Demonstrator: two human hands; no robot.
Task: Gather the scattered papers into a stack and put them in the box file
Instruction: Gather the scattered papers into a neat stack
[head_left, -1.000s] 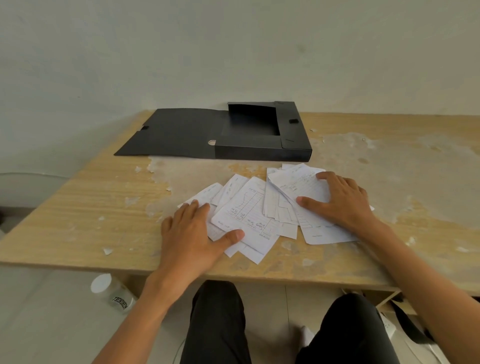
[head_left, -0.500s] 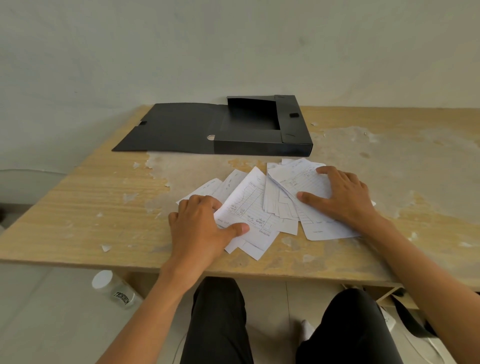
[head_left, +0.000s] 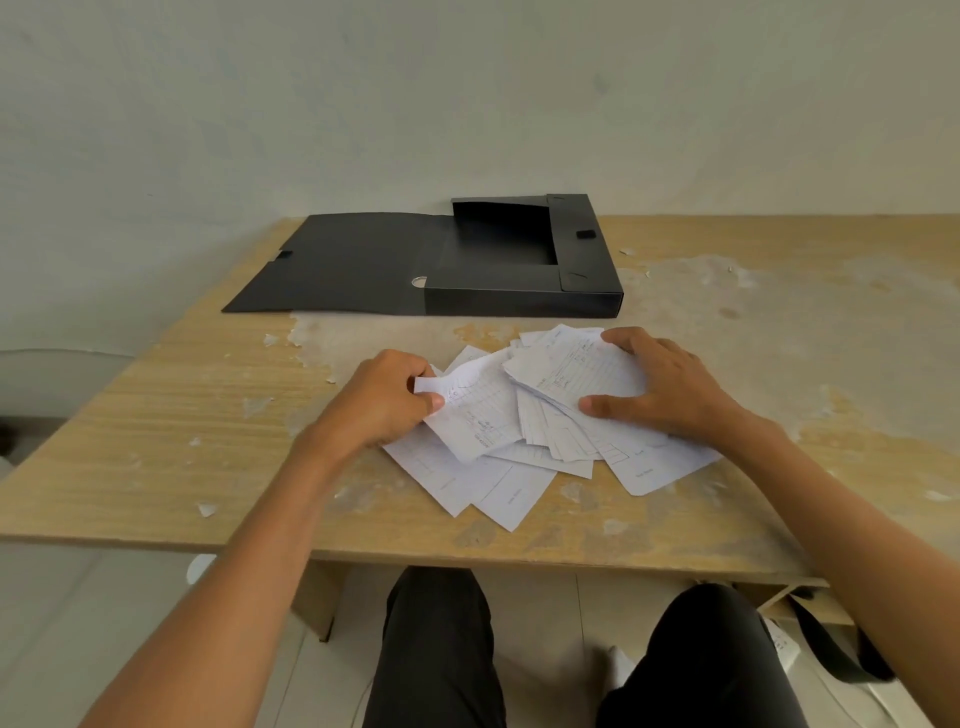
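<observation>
Our left hand (head_left: 382, 400) is curled closed, pinching the corner of one white sheet between thumb and fingers so that its edge lifts off the pile. Our right hand (head_left: 660, 387) lies open and flat, fingers spread, pressing down on the right part of the papers (head_left: 519, 431) without gripping any of them. The sheets overlap in a loose fan between the two hands, with several corners poking out toward the near edge of the table (head_left: 182, 415), so we judge the gathering as begun but not finished: nothing is squared into a stack yet. Beyond the papers, well apart from them at the back of the table, the black box file (head_left: 498, 270) lies open, its cover flap folded out to the left and its tray holding no paper that we can see. Squaring, lifting and filing all remain.
</observation>
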